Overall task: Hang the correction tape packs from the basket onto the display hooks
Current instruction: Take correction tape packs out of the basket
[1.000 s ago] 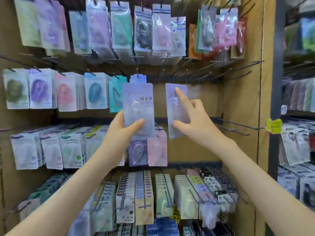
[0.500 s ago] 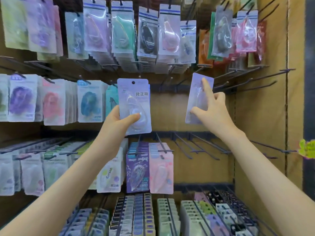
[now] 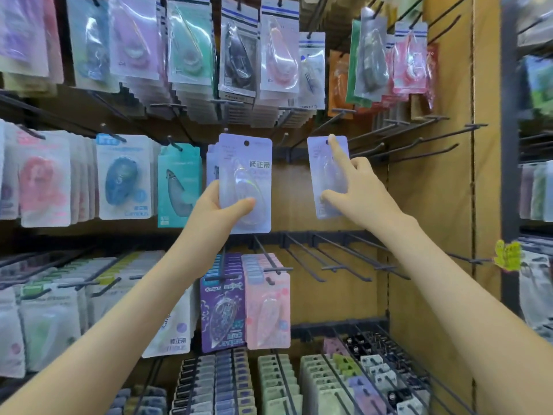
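Holding lilac pack [image 3: 245,187] | L hand [image 3: 220,214]; R hand [image 3: 362,199] | 2nd pack [image 3: 327,178]

We had one wide view only, from the head, facing forward and slightly up at the hook wall [image 3: 434,181], close enough that both forearms reached in from the bottom corners

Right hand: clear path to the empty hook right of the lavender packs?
Probably yes. The right hand holds its pack up at the bare hook, index finger by the hang hole; nothing sits between them.
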Tool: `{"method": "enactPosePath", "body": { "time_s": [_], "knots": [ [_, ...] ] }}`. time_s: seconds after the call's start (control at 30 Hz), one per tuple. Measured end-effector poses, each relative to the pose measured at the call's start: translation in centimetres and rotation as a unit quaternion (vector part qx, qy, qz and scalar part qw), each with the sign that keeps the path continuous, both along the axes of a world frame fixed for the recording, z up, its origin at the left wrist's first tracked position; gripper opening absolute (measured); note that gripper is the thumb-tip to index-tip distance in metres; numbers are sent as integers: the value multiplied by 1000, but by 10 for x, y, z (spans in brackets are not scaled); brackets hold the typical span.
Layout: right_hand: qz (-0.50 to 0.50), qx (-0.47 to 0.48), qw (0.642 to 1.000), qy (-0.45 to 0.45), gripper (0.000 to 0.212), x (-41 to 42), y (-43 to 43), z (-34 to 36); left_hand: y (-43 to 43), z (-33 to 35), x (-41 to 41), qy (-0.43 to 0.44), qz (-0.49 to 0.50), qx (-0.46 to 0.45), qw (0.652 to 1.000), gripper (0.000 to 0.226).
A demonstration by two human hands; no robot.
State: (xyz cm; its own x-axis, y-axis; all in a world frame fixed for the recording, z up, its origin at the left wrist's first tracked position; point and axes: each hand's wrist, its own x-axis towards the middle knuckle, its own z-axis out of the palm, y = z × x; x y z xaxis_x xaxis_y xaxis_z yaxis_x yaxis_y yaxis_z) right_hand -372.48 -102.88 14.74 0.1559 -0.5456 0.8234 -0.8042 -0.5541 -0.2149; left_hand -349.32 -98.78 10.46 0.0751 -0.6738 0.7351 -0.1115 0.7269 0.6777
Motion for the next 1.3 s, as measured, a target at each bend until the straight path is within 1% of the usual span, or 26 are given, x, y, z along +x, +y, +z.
{"method": "enactPosePath", "body": {
  "time_s": [0.07, 0.17, 0.27, 0.37, 0.53, 0.57, 0.6, 0.63, 0.67, 0.7, 0.73, 0.77, 0.83, 0.9, 0.97, 1.07, 1.1, 1.13, 1.17, 1.2, 1.23, 1.27, 1.3],
  "knots": [
    [-18, -9, 1000, 22, 83, 1, -7, -3, -3, -1, -2, -2, -3, -2, 1000, 34],
    [-29, -3, 999, 32, 77, 4, -25, -8, -7, 1, -6, -3, -5, -1, 1000, 26],
    [-23, 33, 999, 24, 77, 12, -50, -2, -11, 1, -9, -6, -16, 2, 1000, 25],
    [-44, 87, 995, 31, 78, 20, -76, 10, -14, 2, -11, -8, -22, 8, 1000, 26],
    [-64, 151, 985, 50, 74, 30, -96, 22, -23, 1, -19, -27, -44, 43, 998, 31],
    [-59, 148, 987, 35, 70, 30, -93, 22, -25, 1, -21, -35, -40, 44, 998, 30],
    [-41, 128, 991, 1, 65, 29, -86, 22, -27, 1, -24, -40, -34, 43, 998, 30],
    [-9, 96, 994, -51, 58, 27, -77, 20, -30, 1, -27, -43, -28, 39, 998, 31],
    [37, 60, 991, -111, 51, 25, -68, 16, -32, 2, -30, -45, -21, 33, 998, 31],
    [95, 27, 981, -167, 47, 23, -57, 11, -34, 2, -34, -50, -14, 26, 998, 30],
    [158, 9, 966, -203, 44, 22, -45, 4, -36, 4, -38, -57, -10, 18, 998, 29],
    [210, 4, 954, -212, 44, 22, -34, -4, -38, 5, -44, -64, -13, 10, 998, 28],
    [252, 4, 951, -178, 53, 23, -18, -17, -39, 10, -59, -83, -30, -5, 996, 29],
    [246, -11, 955, -163, 61, 21, -15, -23, -40, 14, -74, -106, -34, -15, 994, 34],
    [240, -23, 956, -169, 60, 15, -14, -22, -42, 17, -83, -129, -35, -22, 991, 38],
    [208, -49, 965, -154, 64, 0, -20, -19, -46, 16, -88, -173, -29, -32, 984, 31],
    [193, -62, 968, -150, 67, -3, -22, -18, -47, 16, -87, -192, 1, -45, 980, 29],
    [179, -71, 970, -146, 69, -6, -24, -15, -48, 16, -86, -214, 54, -69, 973, 30],
    [167, -74, 973, -139, 70, -8, -25, -13, -51, 16, -82, -234, 128, -106, 958, 33],
    [153, -75, 977, -129, 70, -9, -27, -10, -52, 16, -77, -244, 213, -151, 934, 39],
    [139, -77, 981, -113, 70, -10, -28, -8, -54, 17, -70, -250, 295, -191, 902, 44],
    [124, -83, 984, -98, 70, -10, -28, -6, -58, 17, -61, -256, 370, -212, 868, 48],
    [109, -93, 986, -82, 70, -10, -29, -6, -61, 18, -53, -262, 434, -210, 836, 51]
  ]
}}
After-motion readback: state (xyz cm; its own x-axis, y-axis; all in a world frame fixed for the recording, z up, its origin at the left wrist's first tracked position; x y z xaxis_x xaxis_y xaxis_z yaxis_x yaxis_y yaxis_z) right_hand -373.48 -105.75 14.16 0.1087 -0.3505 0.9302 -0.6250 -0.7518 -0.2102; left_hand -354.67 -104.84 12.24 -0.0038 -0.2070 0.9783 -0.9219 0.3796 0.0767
